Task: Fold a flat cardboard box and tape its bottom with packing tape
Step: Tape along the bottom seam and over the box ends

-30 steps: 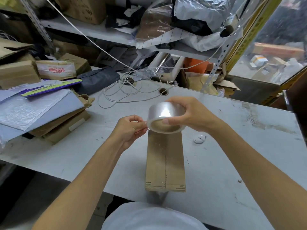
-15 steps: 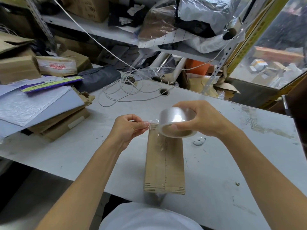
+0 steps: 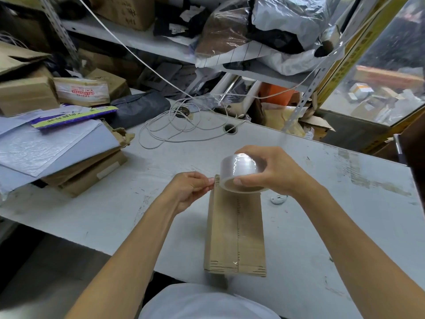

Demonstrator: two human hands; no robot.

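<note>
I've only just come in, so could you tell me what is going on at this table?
A person is taping up a cardboard box that stands on the white table. The right hand grips a roll of clear packing tape over the far end of the box, while the left hand pinches the tape's free end beside that end. A clear strip seems to lie along the centre seam already. A coiled white cord lies further back.

A brown cardboard box (image 3: 234, 229) with dark dashed marks along its seam stands on a scuffed white table (image 3: 345, 203). The roll of packing tape (image 3: 239, 172) above it is clear and glossy, with a tan core. A white cord (image 3: 174, 125) loops beyond; to the left, pale lilac mailers (image 3: 46, 146) sit under a yellow-green and purple strip (image 3: 76, 116).
</note>
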